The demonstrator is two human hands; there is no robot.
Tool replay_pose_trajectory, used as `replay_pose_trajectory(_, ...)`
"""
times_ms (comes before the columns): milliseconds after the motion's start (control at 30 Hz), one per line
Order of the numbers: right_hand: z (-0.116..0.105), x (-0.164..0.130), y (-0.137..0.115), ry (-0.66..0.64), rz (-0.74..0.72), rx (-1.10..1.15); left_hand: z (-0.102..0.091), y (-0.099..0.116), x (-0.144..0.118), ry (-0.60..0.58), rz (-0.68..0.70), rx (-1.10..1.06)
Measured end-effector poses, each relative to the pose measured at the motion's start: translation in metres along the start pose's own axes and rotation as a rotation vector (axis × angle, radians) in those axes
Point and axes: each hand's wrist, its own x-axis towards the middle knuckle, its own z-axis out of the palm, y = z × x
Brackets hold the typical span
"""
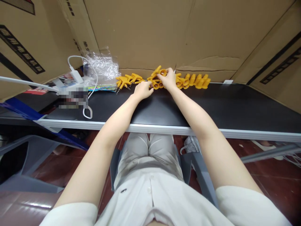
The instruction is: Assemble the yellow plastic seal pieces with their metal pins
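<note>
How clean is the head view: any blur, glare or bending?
Head view: lighting even, yellow plastic parts sharp; a pixelated patch hides things beside the white cable; the black table's pale front edge bows from lens distortion; faint sheen on the clear plastic bag.

A row of plastic pieces (pixel 164 80) lies along the table's (pixel 235 106) far edge, bubble wrap (pixel 102 67) at its left.

Count: 2 hands (pixel 156 84) in view, both at the yellow plastic parts (pixel 197 81). Parts sit in a row on 1 desk (pixel 235 106); roughly a dozen plus, exact number unclear since they overlap. 1 clear plastic bag (pixel 102 67). 1 white charger (pixel 75 75) with 1 white cable (pixel 88 113). Cardboard boxes (pixel 164 31) behind, count unclear.
</note>
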Motion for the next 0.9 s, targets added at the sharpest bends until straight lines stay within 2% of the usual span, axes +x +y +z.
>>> replay_pose_trajectory(67,0.005,-0.007,-0.005,0.009,-0.009,-0.120,0.001,-0.001,0.001,0.010,-0.003,-0.016)
replay_pose_trajectory(233,0.010,-0.016,-0.012,-0.096,-0.055,-0.261,0.001,-0.003,0.002,0.016,-0.012,-0.045)
replay_pose_trajectory(367,0.011,-0.013,-0.011,-0.158,-0.095,-0.451,-0.002,-0.001,0.001,0.001,-0.004,-0.044)
replay_pose_trajectory(467,0.012,-0.005,-0.011,-0.157,-0.081,-0.545,-0.003,0.000,0.000,0.002,0.001,-0.045)
replay_pose_trajectory(633,0.016,0.004,-0.018,-0.081,-0.141,-0.495,-0.001,-0.001,0.002,0.016,0.019,-0.030)
replay_pose_trajectory(733,0.023,0.007,-0.019,-0.082,-0.124,-0.471,-0.001,-0.001,0.002,0.007,0.024,-0.032)
replay_pose_trajectory(900,0.038,0.027,0.005,-0.084,-0.112,-0.496,-0.001,-0.001,0.002,0.008,0.030,-0.025)
